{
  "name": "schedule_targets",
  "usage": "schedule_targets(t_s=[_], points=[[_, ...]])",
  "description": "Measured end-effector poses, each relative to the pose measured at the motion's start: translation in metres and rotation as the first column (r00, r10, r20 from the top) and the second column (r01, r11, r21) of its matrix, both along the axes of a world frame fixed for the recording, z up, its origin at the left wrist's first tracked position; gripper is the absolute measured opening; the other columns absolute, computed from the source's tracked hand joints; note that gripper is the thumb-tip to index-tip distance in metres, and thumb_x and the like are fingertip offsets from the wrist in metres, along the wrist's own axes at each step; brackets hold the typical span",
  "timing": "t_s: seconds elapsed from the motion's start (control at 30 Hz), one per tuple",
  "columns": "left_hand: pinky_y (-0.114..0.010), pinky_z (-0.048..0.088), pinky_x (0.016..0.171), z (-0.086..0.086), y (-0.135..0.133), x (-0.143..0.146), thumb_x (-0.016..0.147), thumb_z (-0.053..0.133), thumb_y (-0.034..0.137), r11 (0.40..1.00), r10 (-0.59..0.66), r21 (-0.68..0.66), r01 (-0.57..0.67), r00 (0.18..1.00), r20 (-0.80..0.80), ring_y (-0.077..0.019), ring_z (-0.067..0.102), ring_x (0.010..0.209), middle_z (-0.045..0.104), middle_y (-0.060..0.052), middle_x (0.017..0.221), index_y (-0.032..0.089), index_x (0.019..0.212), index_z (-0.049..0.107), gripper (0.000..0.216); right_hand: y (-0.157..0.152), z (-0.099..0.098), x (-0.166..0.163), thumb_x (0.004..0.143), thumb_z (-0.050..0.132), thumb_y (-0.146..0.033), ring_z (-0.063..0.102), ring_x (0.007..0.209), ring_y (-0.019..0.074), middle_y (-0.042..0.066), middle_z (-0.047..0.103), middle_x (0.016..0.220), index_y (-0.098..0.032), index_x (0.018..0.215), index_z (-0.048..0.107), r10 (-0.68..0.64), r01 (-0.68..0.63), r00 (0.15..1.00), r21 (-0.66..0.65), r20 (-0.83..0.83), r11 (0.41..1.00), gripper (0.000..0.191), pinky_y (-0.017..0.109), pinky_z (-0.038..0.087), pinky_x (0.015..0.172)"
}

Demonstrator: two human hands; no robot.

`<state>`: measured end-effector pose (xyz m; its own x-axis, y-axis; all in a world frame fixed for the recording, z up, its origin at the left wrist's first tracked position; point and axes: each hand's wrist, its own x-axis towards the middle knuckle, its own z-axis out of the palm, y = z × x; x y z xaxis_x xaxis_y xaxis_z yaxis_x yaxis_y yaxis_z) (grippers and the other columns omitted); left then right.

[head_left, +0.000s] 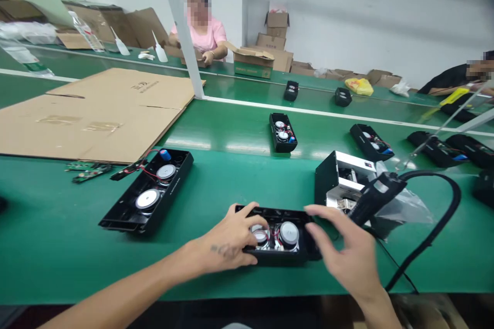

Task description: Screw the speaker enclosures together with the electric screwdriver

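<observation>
At the left of the green workbench point(50, 226) lies a flattened cardboard sheet point(96, 118). Nearer the person, two green circuit boards point(88, 172) sit just beside an open black speaker housing point(148, 190). Its two round silver-capped drivers face up, with red wires and a blue capacitor point(165, 154) at its far end.

Further right, a second open speaker housing point(278, 257) sits near the bench's near edge, directly in front of the person. The left hand point(231, 236) grips its left end, fingers point(247, 218) together and curled over the rim and down toward the left driver. The right hand point(343, 252) is over the housing's right end, fingers point(318, 211) spread apart. Whether they touch the rim is hard to tell.

Steady work here would likely mean keeping the housing flat under the left palm, with fingertips on the rim rather than the driver caps and clear of the thin wires.

Right of the hands, a black corded handheld tool point(376, 195) leans against a silver-and-black metal unit point(339, 180), beside a clear plastic bag point(405, 211). Beyond, more black housings point(283, 132) stand along the bench, while a co-worker in a pink top point(206, 36) has a hand at the far bench's edge.
</observation>
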<state>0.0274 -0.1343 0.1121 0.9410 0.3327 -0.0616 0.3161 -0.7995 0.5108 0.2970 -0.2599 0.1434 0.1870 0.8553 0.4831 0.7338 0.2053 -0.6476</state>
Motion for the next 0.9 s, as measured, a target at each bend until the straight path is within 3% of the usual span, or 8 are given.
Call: schedule_targets(t_s=[0.07, 0.13, 0.17, 0.3, 0.5, 0.63, 0.77, 0.9], points=[[-0.069, 0.037, 0.120, -0.011, -0.014, -0.006, 0.090, 0.096, 0.036, 0.987, -0.025, 0.160, 0.021, 0.999, 0.028, -0.0510, 0.039, 0.159, 0.070, -0.005, 0.149, 0.021, 0.089, 0.081, 0.021, -0.012, -0.010, 0.031, 0.097, 0.082, -0.034, 0.073, 0.096, 0.0241, 0.005, 0.076, 0.109, -0.026, 0.117, 0.078, -0.378, 0.433, 0.894, 0.246, -0.240, 0.867, 0.022, 0.040, 0.057, 0.088], [-0.073, 0.030, 0.122, -0.021, -0.023, -0.010, 0.094, 0.094, 0.039, 0.972, -0.028, 0.235, 0.016, 0.998, 0.048, -0.0530, 0.037, 0.161, 0.069, -0.003, 0.151, 0.022, 0.091, 0.079, 0.023, -0.016, -0.020, 0.060, 0.091, 0.087, -0.045, 0.070, 0.106, 0.0273, 0.010, 0.070, 0.124, -0.023, 0.133, 0.072, -0.551, 0.636, 0.763, 0.239, -0.338, 0.734, 0.050, 0.044, 0.056, 0.092], [-0.074, 0.027, 0.123, -0.026, -0.026, -0.012, 0.095, 0.093, 0.041, 0.967, -0.021, 0.256, 0.006, 0.998, 0.059, -0.0534, 0.036, 0.161, 0.069, -0.002, 0.152, 0.022, 0.092, 0.078, 0.024, -0.015, -0.024, 0.072, 0.091, 0.086, -0.052, 0.070, 0.113, 0.0301, 0.013, 0.068, 0.133, -0.022, 0.141, 0.068, -0.592, 0.658, 0.739, 0.157, -0.322, 0.736, 0.061, 0.047, 0.055, 0.096], [-0.071, 0.020, 0.125, -0.035, -0.028, -0.014, 0.099, 0.089, 0.048, 0.956, -0.001, 0.292, -0.027, 0.995, 0.095, -0.0511, 0.036, 0.162, 0.068, 0.001, 0.151, 0.024, 0.093, 0.076, 0.028, -0.002, -0.030, 0.092, 0.092, 0.082, -0.063, 0.075, 0.114, 0.0328, 0.013, 0.080, 0.128, -0.023, 0.131, 0.073, -0.528, 0.492, 0.767, -0.195, -0.365, 0.849, 0.056, 0.049, 0.056, 0.100], [-0.062, 0.017, 0.130, -0.039, -0.027, -0.015, 0.094, 0.091, 0.048, 0.952, 0.004, 0.300, -0.057, 0.985, 0.172, -0.0446, 0.037, 0.164, 0.072, 0.000, 0.146, 0.026, 0.089, 0.075, 0.027, 0.010, -0.043, 0.078, 0.082, 0.095, -0.046, 0.059, 0.052, 0.0149, -0.009, 0.066, 0.063, -0.022, 0.110, 0.066, -0.318, 0.402, 0.699, -0.016, -0.640, 0.915, 0.047, 0.035, 0.053, 0.066], [-0.058, 0.012, 0.130, -0.046, -0.024, -0.016, 0.095, 0.089, 0.052, 0.950, 0.011, 0.301, -0.082, 0.973, 0.230, -0.0402, 0.035, 0.166, 0.073, 0.004, 0.147, 0.028, 0.087, 0.074, 0.029, 0.006, -0.022, 0.080, 0.083, 0.094, -0.043, 0.053, 0.046, 0.0123, -0.012, 0.060, 0.063, -0.025, 0.108, 0.059, -0.215, 0.368, 0.667, 0.065, -0.714, 0.928, 0.047, 0.030, 0.048, 0.054], [-0.057, 0.021, 0.126, -0.056, -0.024, -0.009, 0.091, 0.092, 0.054, 0.941, 0.026, 0.317, -0.117, 0.960, 0.278, -0.0394, 0.040, 0.162, 0.075, 0.004, 0.141, 0.029, 0.085, 0.076, 0.030, 0.009, 0.016, 0.087, 0.086, 0.092, -0.038, 0.055, 0.049, 0.0121, -0.014, 0.060, 0.062, -0.028, 0.112, 0.053, -0.147, 0.484, 0.677, 0.286, -0.722, 0.827, 0.048, 0.029, 0.049, 0.058], [-0.058, 0.028, 0.124, -0.060, -0.029, 0.003, 0.088, 0.094, 0.046, 0.937, 0.081, 0.311, -0.161, 0.963, 0.256, -0.0415, 0.039, 0.162, 0.074, 0.001, 0.142, 0.029, 0.084, 0.078, 0.024, 0.023, 0.022, 0.090, 0.088, 0.091, -0.046, 0.058, 0.048, 0.0138, -0.012, 0.065, 0.061, -0.026, 0.108, 0.054, -0.251, 0.511, 0.760, 0.312, -0.600, 0.801, 0.046, 0.035, 0.054, 0.067]])
